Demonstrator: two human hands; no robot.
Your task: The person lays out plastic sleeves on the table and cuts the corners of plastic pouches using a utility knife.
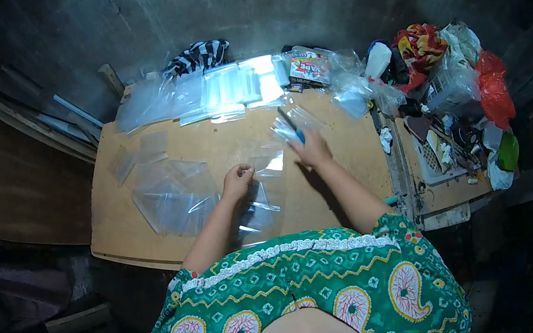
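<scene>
A clear plastic bag [268, 161], glossy and nearly see-through, lies flat on the wooden table [344, 157] between the two hands. The left hand [237, 182] pinches its near-left edge, while the right hand [311, 150] grips a blurred clear packet [288, 126] with something blue. Whether the bags hold anything is hard to tell.

Left hand [237, 182] pinches the top edge of a clear plastic sheet [263, 196] lying on the wooden table [340, 178]. Right hand [311, 151] grips a blue-handled tool [293, 127] (type not discernible). Loose clear bags [168, 200] lie left; stacked bags [231, 86] along the far edge.
</scene>
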